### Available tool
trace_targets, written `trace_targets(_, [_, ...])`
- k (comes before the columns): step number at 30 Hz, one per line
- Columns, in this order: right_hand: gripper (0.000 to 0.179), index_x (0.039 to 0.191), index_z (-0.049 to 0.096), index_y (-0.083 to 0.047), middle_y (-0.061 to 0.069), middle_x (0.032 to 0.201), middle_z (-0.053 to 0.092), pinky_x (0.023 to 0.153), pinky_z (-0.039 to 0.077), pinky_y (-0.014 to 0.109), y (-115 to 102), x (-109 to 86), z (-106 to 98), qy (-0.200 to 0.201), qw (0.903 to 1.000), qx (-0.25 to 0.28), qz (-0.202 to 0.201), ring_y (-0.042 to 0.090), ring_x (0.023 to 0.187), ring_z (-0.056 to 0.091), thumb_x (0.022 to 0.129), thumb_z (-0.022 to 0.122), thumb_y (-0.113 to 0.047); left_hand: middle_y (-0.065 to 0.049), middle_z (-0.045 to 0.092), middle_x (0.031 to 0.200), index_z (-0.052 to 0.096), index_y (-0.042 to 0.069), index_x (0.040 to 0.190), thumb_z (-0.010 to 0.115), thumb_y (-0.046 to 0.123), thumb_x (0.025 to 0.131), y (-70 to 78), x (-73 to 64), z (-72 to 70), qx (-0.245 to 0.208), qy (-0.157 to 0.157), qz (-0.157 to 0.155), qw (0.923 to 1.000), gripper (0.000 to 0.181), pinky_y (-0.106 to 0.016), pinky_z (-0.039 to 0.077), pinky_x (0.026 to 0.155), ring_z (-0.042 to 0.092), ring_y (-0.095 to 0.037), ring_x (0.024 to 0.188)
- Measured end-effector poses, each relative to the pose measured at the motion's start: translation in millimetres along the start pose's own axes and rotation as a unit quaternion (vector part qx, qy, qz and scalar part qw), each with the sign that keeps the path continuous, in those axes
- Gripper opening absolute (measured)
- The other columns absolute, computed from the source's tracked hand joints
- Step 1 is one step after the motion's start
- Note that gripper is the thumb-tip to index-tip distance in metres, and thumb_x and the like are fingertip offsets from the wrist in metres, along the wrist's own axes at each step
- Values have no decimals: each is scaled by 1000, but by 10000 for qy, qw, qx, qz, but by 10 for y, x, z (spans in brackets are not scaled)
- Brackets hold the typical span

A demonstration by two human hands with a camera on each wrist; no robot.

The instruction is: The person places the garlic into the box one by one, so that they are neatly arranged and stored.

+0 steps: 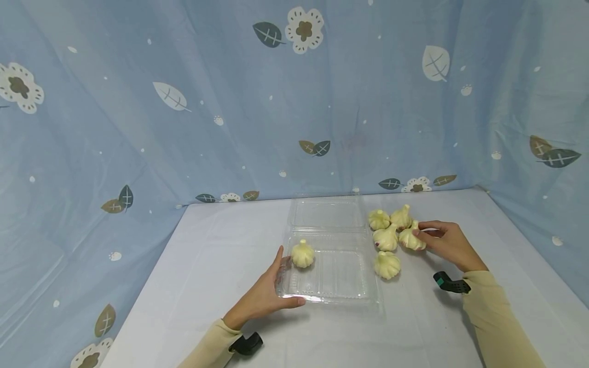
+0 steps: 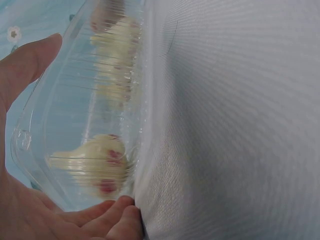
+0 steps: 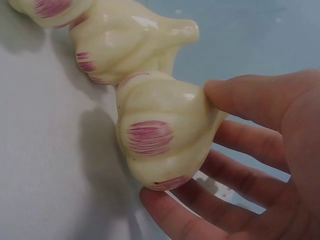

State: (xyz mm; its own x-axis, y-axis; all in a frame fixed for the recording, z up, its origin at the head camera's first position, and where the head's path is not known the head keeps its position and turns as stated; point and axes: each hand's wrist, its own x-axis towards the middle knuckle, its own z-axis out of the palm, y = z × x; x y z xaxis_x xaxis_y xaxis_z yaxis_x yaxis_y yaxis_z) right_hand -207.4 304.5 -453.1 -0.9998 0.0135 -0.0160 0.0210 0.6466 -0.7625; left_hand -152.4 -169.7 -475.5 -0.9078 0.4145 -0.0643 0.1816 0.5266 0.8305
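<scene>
A clear plastic clamshell box lies with its lid folded back. My left hand grips its near left corner, thumb along the front edge and fingers at the left side; the left wrist view shows the thumb at the rim. One garlic bulb sits upright in the box's left part. To the right of the box, my right hand pinches a garlic bulb with purple streaks, thumb on its near upper side and fingers around the far side. That bulb touches another garlic bulb.
Several more bulbs cluster right of the box, among them one garlic bulb beside its right wall. A white cloth covers the table. Behind the table hangs a blue patterned curtain.
</scene>
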Motion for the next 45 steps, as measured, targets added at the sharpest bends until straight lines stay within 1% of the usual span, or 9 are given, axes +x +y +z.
trace_targets(5, [64, 140, 60, 4, 32, 139, 60, 73, 60, 28, -17, -13, -23, -40, 10000, 90, -7, 12, 96, 68, 100, 66, -46, -6, 32, 170, -4, 14, 168, 92, 49, 74, 0, -2, -1, -25, -1, 2, 10000, 138, -56, 32, 125, 31, -30, 158])
trace_targets(15, [63, 142, 59, 3, 31, 143, 58, 78, 62, 28, -36, -33, -61, -111, 9997, 204, -108, -8, 90, 62, 101, 66, -46, -6, 34, 169, -3, 13, 168, 92, 49, 74, -9, 5, 0, 2, 18, 11, 10000, 138, -58, 28, 126, 32, -30, 157])
trace_targets(21, [63, 141, 60, 1, 29, 139, 61, 78, 62, 29, -54, -56, -94, -59, 9997, 142, -173, -12, 88, 61, 101, 65, -48, -5, 35, 169, -2, 13, 168, 92, 50, 74, -20, 8, 3, 25, 21, 8, 10000, 138, -58, 29, 126, 32, -30, 157])
trace_targets(28, [62, 141, 61, 0, 29, 141, 60, 77, 61, 34, -114, -78, -112, -9, 9997, 56, -244, -5, 89, 65, 101, 65, -48, -6, 35, 169, -3, 13, 168, 92, 47, 75, -7, 8, -7, -1, 3, 16, 10000, 137, -58, 29, 126, 32, -30, 157])
trace_targets(34, [60, 142, 60, -1, 28, 142, 59, 80, 62, 36, -170, -98, -127, -33, 9994, 79, -329, -13, 89, 60, 101, 66, -45, -6, 35, 169, -3, 13, 168, 92, 47, 75, 7, 4, -11, -58, -19, -17, 10000, 137, -57, 29, 126, 32, -28, 157])
trace_targets(37, [59, 142, 60, 0, 29, 143, 58, 81, 62, 35, -193, -107, -136, -35, 9992, 97, -380, -15, 88, 59, 102, 65, -43, -5, 35, 169, -3, 13, 168, 92, 47, 75, 14, 4, -11, -66, -17, -24, 10000, 137, -57, 28, 126, 32, -28, 158])
trace_targets(45, [58, 144, 58, 0, 29, 143, 59, 80, 61, 30, -251, -133, -147, -28, 9986, 190, -486, -19, 90, 58, 102, 65, -40, -4, 34, 169, -4, 14, 168, 92, 49, 75, 2, 3, -7, -20, -15, 4, 10000, 138, -57, 27, 127, 31, -28, 158])
